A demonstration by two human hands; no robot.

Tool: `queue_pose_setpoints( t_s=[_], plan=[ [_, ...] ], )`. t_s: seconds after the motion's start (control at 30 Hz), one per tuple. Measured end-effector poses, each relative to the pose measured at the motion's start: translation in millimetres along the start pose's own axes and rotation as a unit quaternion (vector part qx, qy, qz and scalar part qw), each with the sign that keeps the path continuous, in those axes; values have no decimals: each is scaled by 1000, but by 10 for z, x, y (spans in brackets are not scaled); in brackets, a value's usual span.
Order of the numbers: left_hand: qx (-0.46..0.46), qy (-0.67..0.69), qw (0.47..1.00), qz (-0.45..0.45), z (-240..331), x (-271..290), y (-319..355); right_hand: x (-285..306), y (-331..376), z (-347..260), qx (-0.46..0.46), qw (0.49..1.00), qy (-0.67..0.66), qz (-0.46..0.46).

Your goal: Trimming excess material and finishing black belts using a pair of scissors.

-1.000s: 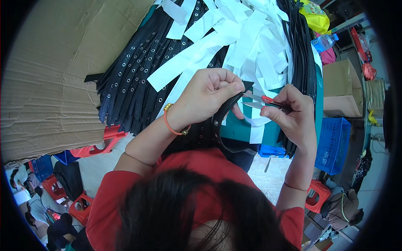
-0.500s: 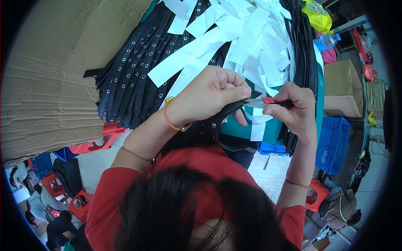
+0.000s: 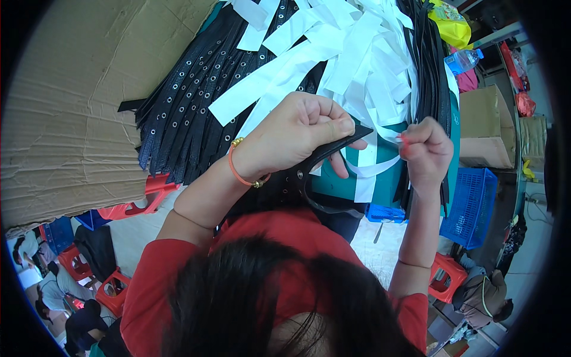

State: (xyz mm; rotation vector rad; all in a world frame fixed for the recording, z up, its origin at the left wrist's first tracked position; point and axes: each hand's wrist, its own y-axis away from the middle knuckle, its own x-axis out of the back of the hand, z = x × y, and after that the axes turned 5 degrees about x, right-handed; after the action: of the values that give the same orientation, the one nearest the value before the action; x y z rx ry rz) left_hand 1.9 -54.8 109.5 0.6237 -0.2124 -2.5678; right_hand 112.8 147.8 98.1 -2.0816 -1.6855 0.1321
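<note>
While the left hand [image 3: 297,140] is clenched around a black strap [image 3: 333,149], the strap's end projects past the thumb toward the right hand [image 3: 425,154]. The right hand's fingers are pinched together on a small red-handled tool [image 3: 402,140], mostly hidden, and a white strip [image 3: 372,169] curves between the two hands. An orange bracelet [image 3: 241,175] circles the left wrist. Both hands sit above the teal table [image 3: 386,190]. Beyond them lies a pile of black eyelet straps [image 3: 190,101] under loose white strips [image 3: 351,53]. Cardboard [image 3: 71,119] lies to the left.
</note>
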Motion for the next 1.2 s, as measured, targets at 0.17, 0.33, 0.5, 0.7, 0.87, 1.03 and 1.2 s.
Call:
queue_pose_setpoints(
  t_s=[0.17,0.33,0.5,0.7,0.87,1.03,1.2],
  plan=[
    [15,27,999,-32,-18,-61,-10,-89,-115,-89,-157,978,-128,-40],
    [1,98,991,-92,-100,-91,-86,-195,-92,-32,-82,990,-113,-9],
    [-240,52,962,118,-246,-161,-222,-236,-334,-189,-163,983,-78,27],
    [-195,21,980,41,-216,-236,-164,-303,-477,-366,-245,957,-119,96],
    [-184,70,979,60,-163,-230,-149,-253,-422,-390,-205,973,-44,97],
    [-156,66,981,93,-137,-181,-121,-82,-162,-412,-9,981,187,42],
    [-164,69,979,101,-200,-189,-172,-60,-125,-600,31,935,352,12]
  ],
)
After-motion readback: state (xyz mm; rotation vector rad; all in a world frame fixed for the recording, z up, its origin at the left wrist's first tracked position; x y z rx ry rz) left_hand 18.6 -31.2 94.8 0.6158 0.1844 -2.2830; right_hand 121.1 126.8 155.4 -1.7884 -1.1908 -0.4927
